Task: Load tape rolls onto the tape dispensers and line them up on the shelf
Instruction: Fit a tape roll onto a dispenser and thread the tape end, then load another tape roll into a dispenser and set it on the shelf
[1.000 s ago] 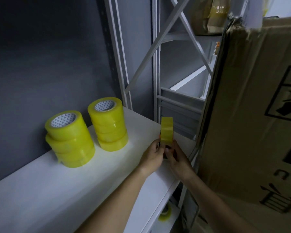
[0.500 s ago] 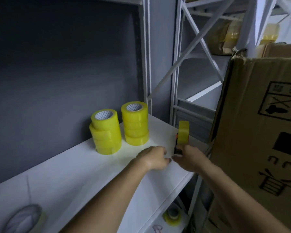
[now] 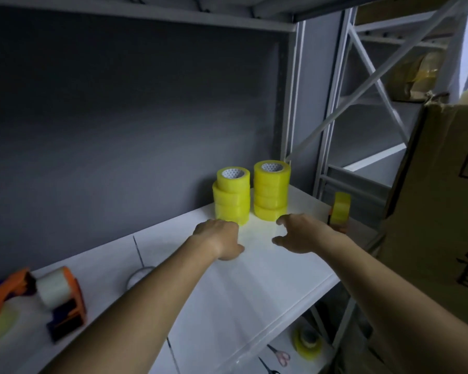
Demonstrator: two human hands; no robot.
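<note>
Both of my hands are coming away from the loaded tape dispenser [image 3: 340, 211], which I was holding a second ago and which is now standing on its own at the right end of the white shelf [image 3: 254, 292], its yellow roll upright on edge. My left hand [image 3: 219, 240] is hovering over the shelf just in front of the left stack of yellow tape rolls [image 3: 231, 197], fingers loosely bent and holding nothing. My right hand [image 3: 299, 234] is spread, thumb apart from the fingers, also empty, near the right stack of yellow tape rolls [image 3: 271, 191].

I am judging the next step to be lifting a fresh roll. I should be taking only the top roll of a stack, gripping it round its rim and lifting straight up so the rolls beneath are not sliding; the left stack is already sitting slightly uneven.

An orange tape dispenser [image 3: 57, 300] with a pale roll is lying at the shelf's left, blurred. My right wrist is covering the loaded dispenser's base, so I cannot tell how squarely it is sitting. My left forearm is hiding most of a round pale object [image 3: 138, 276].
</note>
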